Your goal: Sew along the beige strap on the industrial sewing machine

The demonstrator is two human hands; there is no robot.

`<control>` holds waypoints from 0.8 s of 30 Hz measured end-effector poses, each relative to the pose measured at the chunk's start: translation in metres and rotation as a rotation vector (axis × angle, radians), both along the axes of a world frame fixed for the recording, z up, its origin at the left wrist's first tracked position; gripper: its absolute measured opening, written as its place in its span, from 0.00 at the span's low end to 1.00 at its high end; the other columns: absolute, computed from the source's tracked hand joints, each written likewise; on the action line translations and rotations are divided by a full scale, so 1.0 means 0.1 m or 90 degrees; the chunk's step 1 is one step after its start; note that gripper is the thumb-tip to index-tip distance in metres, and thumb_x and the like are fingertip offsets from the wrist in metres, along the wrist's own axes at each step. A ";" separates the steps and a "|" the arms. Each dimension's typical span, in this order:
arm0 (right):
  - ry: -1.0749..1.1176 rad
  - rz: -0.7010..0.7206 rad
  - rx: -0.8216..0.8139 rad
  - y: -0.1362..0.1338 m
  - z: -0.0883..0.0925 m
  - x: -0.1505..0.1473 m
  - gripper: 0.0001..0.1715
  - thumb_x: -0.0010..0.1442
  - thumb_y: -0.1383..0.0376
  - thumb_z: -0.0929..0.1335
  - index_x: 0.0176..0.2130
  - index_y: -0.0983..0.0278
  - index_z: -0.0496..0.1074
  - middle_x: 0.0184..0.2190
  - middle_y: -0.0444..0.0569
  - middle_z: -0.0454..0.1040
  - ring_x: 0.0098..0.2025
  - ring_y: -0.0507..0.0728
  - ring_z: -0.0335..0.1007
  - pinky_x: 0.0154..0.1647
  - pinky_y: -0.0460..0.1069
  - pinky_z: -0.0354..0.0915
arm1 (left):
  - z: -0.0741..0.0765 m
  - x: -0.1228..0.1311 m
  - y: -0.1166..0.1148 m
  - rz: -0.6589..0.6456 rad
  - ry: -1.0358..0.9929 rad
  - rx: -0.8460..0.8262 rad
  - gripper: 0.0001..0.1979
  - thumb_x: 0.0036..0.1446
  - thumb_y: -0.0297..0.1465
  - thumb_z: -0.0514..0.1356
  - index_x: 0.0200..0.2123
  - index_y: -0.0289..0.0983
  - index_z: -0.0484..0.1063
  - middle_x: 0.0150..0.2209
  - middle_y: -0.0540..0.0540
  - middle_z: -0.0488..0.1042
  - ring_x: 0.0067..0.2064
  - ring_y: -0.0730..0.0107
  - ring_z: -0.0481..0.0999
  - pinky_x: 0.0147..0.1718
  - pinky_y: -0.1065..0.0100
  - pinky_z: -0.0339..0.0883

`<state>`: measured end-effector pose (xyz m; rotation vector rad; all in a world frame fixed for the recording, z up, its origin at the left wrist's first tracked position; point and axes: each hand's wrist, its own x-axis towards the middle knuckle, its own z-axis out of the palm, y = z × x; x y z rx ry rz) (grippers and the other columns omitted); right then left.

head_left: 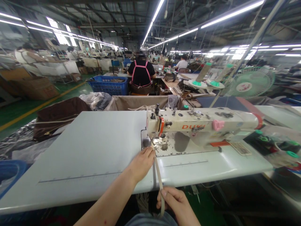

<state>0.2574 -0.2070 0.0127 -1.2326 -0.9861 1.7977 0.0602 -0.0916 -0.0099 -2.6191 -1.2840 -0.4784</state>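
Beige fabric strip (158, 172) runs from the foot of the orange-lettered sewing machine (202, 118) across the pale counter (94, 141) and over its front edge. From where I'm standing, the right hand (176, 199) has it in its grip — pinched between thumb and fingers. The left hand (147, 155) lies bent beside the needle area, at the strip — whether that grip is clenched, I can't tell.

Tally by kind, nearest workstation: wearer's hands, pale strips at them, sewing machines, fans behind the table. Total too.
Hands (left hand, right hand): 2
Pale strip: 1
Sewing machine: 1
Fan: 1
Total: 5
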 end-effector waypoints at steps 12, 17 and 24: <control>-0.020 0.019 -0.017 0.01 -0.01 -0.02 0.32 0.55 0.37 0.77 0.29 0.64 0.82 0.25 0.50 0.80 0.29 0.56 0.72 0.34 0.50 0.64 | 0.03 0.00 -0.01 -0.009 0.044 0.036 0.12 0.73 0.25 0.53 0.54 0.33 0.73 0.57 0.38 0.77 0.64 0.56 0.74 0.67 0.56 0.68; -0.026 0.075 0.017 0.04 -0.29 0.00 0.35 0.53 0.34 0.75 0.28 0.63 0.79 0.23 0.47 0.76 0.27 0.55 0.68 0.33 0.50 0.63 | 0.06 -0.01 -0.01 -0.020 0.034 0.018 0.13 0.72 0.23 0.53 0.55 0.32 0.72 0.57 0.37 0.77 0.64 0.55 0.74 0.67 0.56 0.68; -0.132 0.054 0.195 0.11 -0.44 0.02 0.31 0.54 0.38 0.76 0.28 0.62 0.77 0.28 0.45 0.72 0.33 0.57 0.65 0.37 0.51 0.62 | -0.02 0.00 0.00 0.003 -0.014 -0.003 0.15 0.72 0.23 0.50 0.57 0.34 0.68 0.58 0.38 0.75 0.63 0.56 0.75 0.65 0.55 0.69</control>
